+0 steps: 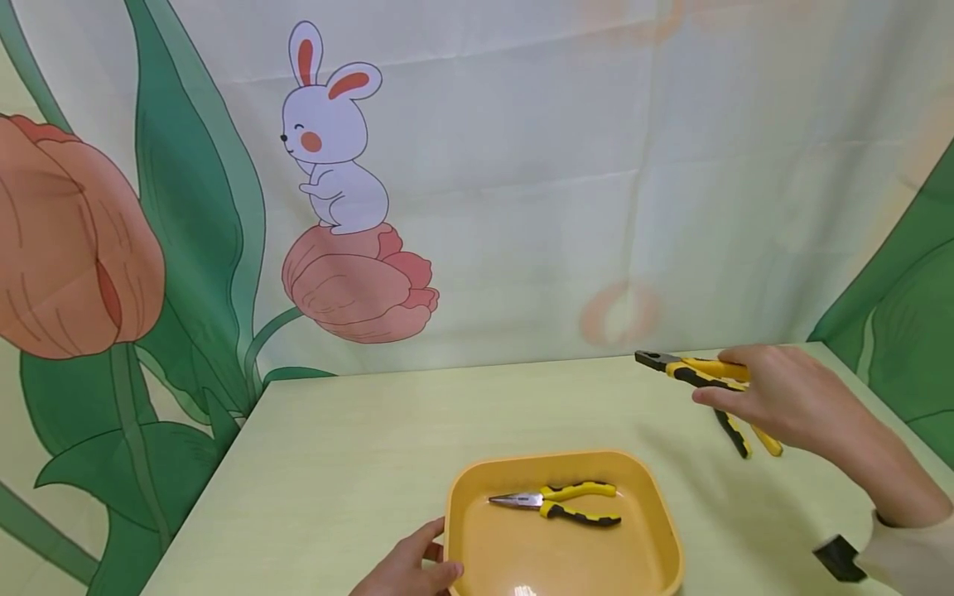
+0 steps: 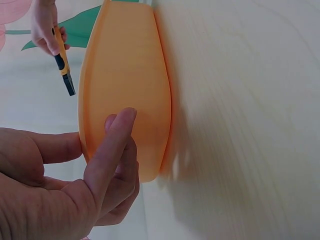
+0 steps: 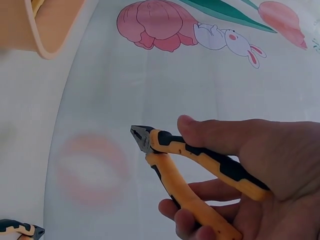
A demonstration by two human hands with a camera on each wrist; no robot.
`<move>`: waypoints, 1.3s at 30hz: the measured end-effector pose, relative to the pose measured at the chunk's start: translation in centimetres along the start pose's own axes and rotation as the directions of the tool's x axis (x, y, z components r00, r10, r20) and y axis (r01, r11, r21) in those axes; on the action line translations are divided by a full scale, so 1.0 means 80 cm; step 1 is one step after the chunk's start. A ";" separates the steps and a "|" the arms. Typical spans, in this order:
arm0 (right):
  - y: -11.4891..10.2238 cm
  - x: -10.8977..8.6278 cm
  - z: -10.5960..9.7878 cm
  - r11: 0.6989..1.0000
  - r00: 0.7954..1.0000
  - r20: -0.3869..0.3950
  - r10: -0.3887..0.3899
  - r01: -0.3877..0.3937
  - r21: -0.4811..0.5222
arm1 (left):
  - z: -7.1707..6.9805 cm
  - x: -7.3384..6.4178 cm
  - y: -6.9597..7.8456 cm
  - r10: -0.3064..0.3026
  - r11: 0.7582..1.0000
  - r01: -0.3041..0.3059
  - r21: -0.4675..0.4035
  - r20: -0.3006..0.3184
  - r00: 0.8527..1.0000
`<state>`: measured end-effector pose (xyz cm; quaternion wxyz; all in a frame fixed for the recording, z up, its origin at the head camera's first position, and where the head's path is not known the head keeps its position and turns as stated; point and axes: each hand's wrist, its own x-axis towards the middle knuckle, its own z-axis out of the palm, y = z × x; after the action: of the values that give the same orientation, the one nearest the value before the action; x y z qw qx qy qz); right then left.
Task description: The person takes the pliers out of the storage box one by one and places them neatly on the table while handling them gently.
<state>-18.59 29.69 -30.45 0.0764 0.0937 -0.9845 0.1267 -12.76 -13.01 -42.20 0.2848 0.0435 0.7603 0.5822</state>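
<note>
My right hand (image 1: 790, 397) holds a pair of combination pliers (image 3: 172, 145) with yellow and black handles above the right side of the table. Their handles are spread and the dark head points left. Below that hand lies a second pair of pliers (image 1: 734, 434) on the table, its head hidden in the head view. My left hand (image 1: 413, 559) pinches the left rim of a yellow-orange tray (image 1: 455, 530), thumb at the edge and fingers against the outer wall (image 2: 125, 60). Inside the tray lie needle-nose pliers (image 1: 570, 502), their tips pointing left.
The pale table (image 1: 335, 463) ends at a hanging cloth (image 1: 507, 207) printed with a rabbit and tulips. A small black object (image 1: 840, 558) sits by the right sleeve (image 1: 909, 555).
</note>
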 end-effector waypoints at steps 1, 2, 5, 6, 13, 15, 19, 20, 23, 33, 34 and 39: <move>0.001 0.001 0.000 1.000 1.000 0.002 0.006 -0.006 -0.001 | 0.000 0.000 0.000 -0.003 1.000 0.003 0.002 -0.004 1.000; 0.002 0.001 0.000 1.000 1.000 0.007 0.014 -0.014 0.001 | 0.000 0.000 0.000 -0.005 1.000 0.005 0.002 -0.005 1.000; 0.003 0.002 0.001 0.999 0.999 0.013 0.036 -0.036 0.017 | 0.000 0.001 0.000 -0.013 1.000 0.013 0.003 -0.012 1.000; 0.004 0.002 0.001 0.999 0.999 0.013 0.044 -0.044 0.023 | 0.000 0.001 -0.001 -0.014 1.000 0.014 0.004 -0.013 1.000; 0.007 0.005 0.007 0.994 0.995 -0.004 0.097 -0.097 0.040 | 0.001 0.000 0.000 -0.013 1.000 0.013 0.004 -0.019 1.000; 0.008 0.007 0.009 0.993 0.993 0.005 0.115 -0.115 0.039 | 0.001 0.000 0.000 -0.013 1.000 0.013 0.000 -0.019 1.000; 0.011 0.011 0.014 0.990 0.990 0.020 0.138 -0.139 0.027 | 0.000 -0.001 0.000 -0.010 1.000 0.010 -0.007 -0.013 1.000; 0.011 0.012 0.015 0.989 0.990 0.022 0.143 -0.143 0.022 | 0.000 -0.002 0.000 -0.009 1.000 0.009 -0.008 -0.011 1.000; 0.013 0.015 0.019 0.987 0.987 0.030 0.160 -0.161 0.018 | 0.000 -0.002 -0.001 0.002 1.000 -0.002 -0.010 -0.005 1.000; 0.016 0.024 0.040 0.968 0.969 0.051 0.242 -0.245 0.051 | -0.001 -0.003 -0.001 0.015 1.000 -0.014 -0.016 0.009 1.000; 0.017 0.025 0.042 0.967 0.968 0.052 0.247 -0.250 0.058 | -0.001 -0.003 -0.001 0.018 1.000 -0.018 -0.016 0.010 1.000; 0.020 0.028 0.054 0.963 0.964 0.077 0.253 -0.259 0.079 | 0.000 -0.004 -0.001 0.028 0.999 -0.027 -0.026 0.016 0.999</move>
<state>-21.66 29.70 -34.58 0.0225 -0.0271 -0.9838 0.1758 -12.48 -13.20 -42.17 0.2834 0.0549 0.7497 0.5956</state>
